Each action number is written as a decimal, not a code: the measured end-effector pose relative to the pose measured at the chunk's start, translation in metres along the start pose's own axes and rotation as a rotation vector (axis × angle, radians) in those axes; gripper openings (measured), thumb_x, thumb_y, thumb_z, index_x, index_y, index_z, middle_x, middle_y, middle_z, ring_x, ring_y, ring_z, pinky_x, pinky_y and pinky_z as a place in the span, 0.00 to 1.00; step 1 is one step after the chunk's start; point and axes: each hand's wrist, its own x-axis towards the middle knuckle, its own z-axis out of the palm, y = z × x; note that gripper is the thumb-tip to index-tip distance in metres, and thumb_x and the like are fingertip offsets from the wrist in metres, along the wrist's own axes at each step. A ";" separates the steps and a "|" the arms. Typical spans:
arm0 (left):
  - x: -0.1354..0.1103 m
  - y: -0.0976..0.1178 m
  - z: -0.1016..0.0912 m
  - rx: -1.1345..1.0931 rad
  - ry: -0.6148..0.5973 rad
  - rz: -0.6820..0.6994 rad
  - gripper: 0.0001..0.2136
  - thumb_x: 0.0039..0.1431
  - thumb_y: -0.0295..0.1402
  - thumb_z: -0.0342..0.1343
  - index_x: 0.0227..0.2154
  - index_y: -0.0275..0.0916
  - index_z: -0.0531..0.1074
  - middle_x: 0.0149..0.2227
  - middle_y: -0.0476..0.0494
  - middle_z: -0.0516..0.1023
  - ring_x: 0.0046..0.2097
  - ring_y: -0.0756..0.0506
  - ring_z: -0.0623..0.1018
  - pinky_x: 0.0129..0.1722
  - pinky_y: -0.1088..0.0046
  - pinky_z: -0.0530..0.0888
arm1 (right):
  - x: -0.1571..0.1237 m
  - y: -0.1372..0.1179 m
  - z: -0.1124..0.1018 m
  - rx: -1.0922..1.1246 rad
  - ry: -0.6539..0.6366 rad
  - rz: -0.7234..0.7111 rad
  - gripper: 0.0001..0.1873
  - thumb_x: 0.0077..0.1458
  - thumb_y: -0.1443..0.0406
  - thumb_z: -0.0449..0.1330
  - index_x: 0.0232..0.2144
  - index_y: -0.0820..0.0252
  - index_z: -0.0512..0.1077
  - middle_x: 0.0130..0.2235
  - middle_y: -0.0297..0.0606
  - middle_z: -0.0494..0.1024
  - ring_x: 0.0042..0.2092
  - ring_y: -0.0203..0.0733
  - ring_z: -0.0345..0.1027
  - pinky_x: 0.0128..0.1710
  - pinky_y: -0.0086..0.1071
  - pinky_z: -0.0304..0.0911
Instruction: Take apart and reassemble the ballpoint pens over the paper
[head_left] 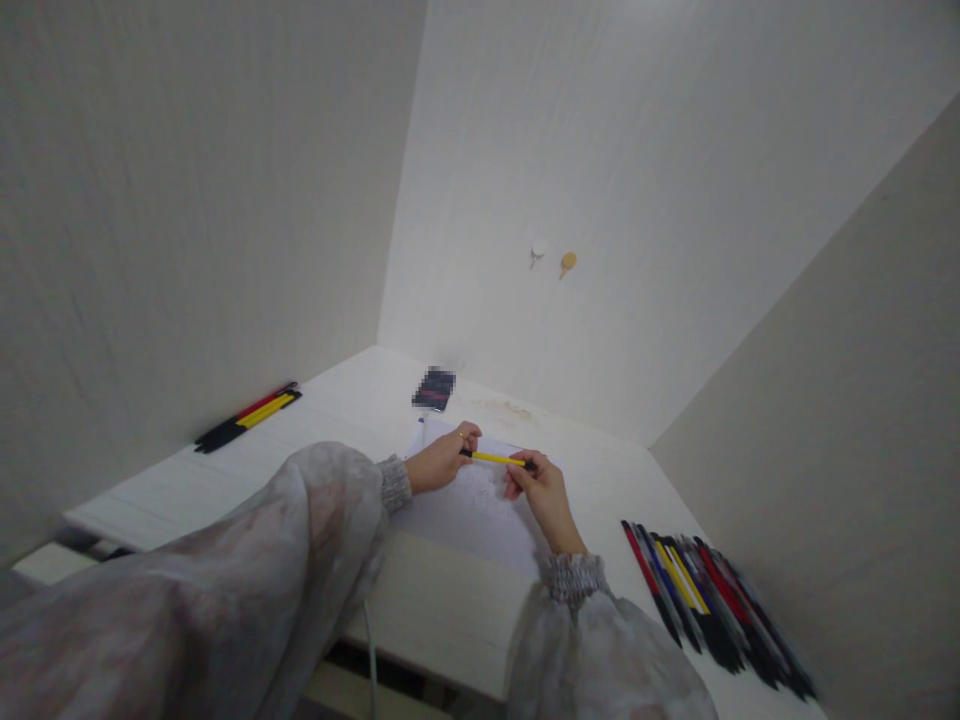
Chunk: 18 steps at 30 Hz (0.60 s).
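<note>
A slim yellow pen with black ends is held level above a white sheet of paper. My left hand has its fingers closed on the pen's left black end, and a ring shows on one finger. At the other black end, my right hand pinches the pen between thumb and fingers. Loose whitish sleeves with gathered cuffs cover both wrists. Faint marks show on the paper, too blurred to read.
On the right lies a row of several pens in red, yellow, blue and grey. A smaller group of red and yellow pens rests by the left wall. A phone-like dark object, partly pixelated, lies behind the paper. Two hooks are on the back wall.
</note>
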 end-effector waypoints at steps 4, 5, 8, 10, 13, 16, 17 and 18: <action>-0.001 0.003 0.001 -0.007 -0.044 0.005 0.18 0.43 0.18 0.45 0.39 0.36 0.54 0.31 0.48 0.63 0.34 0.50 0.66 0.37 0.73 0.65 | -0.002 -0.001 -0.002 -0.129 0.042 0.023 0.20 0.46 0.52 0.51 0.16 0.62 0.63 0.09 0.29 0.62 0.11 0.30 0.55 0.12 0.24 0.52; 0.000 0.003 0.002 -0.009 -0.047 0.010 0.18 0.44 0.18 0.45 0.39 0.36 0.54 0.31 0.48 0.63 0.34 0.50 0.66 0.37 0.73 0.65 | -0.002 -0.003 -0.002 -0.119 0.065 0.010 0.19 0.45 0.53 0.52 0.16 0.62 0.64 0.09 0.28 0.63 0.12 0.30 0.55 0.13 0.24 0.53; 0.000 0.002 0.001 -0.018 -0.023 0.015 0.18 0.44 0.18 0.45 0.39 0.37 0.53 0.31 0.48 0.63 0.34 0.50 0.66 0.37 0.73 0.65 | -0.001 -0.007 -0.001 -0.007 0.077 -0.022 0.16 0.38 0.56 0.60 0.27 0.62 0.66 0.15 0.28 0.68 0.17 0.31 0.61 0.17 0.25 0.57; 0.000 0.001 0.001 -0.023 -0.006 0.014 0.18 0.43 0.18 0.45 0.39 0.37 0.53 0.30 0.49 0.63 0.33 0.50 0.66 0.36 0.73 0.65 | 0.000 -0.007 0.000 0.027 0.055 -0.008 0.18 0.36 0.57 0.61 0.29 0.62 0.66 0.17 0.29 0.70 0.18 0.33 0.62 0.18 0.26 0.58; 0.001 0.002 0.000 -0.024 0.002 0.008 0.18 0.43 0.18 0.46 0.38 0.37 0.54 0.30 0.49 0.63 0.33 0.50 0.66 0.37 0.73 0.65 | 0.000 -0.004 -0.001 -0.072 0.057 0.031 0.16 0.41 0.54 0.57 0.21 0.62 0.67 0.12 0.29 0.66 0.14 0.32 0.59 0.16 0.26 0.56; 0.000 0.005 -0.001 -0.027 0.010 0.003 0.17 0.43 0.18 0.46 0.38 0.37 0.54 0.30 0.49 0.64 0.34 0.50 0.66 0.37 0.73 0.65 | 0.000 -0.002 -0.001 -0.152 0.101 0.025 0.20 0.45 0.52 0.53 0.15 0.61 0.64 0.07 0.27 0.60 0.11 0.31 0.55 0.14 0.25 0.53; 0.000 0.006 -0.002 -0.029 0.007 0.003 0.17 0.43 0.18 0.46 0.38 0.37 0.54 0.30 0.49 0.64 0.34 0.50 0.66 0.37 0.73 0.65 | -0.001 -0.003 -0.001 -0.131 0.114 0.010 0.18 0.44 0.53 0.54 0.17 0.61 0.65 0.08 0.27 0.61 0.12 0.31 0.56 0.15 0.25 0.54; 0.000 0.007 -0.002 -0.031 0.004 0.003 0.17 0.44 0.18 0.46 0.38 0.37 0.54 0.30 0.48 0.64 0.34 0.50 0.66 0.37 0.73 0.65 | -0.001 -0.004 -0.001 -0.088 0.121 -0.006 0.16 0.42 0.54 0.56 0.20 0.62 0.67 0.10 0.27 0.64 0.14 0.32 0.58 0.16 0.25 0.55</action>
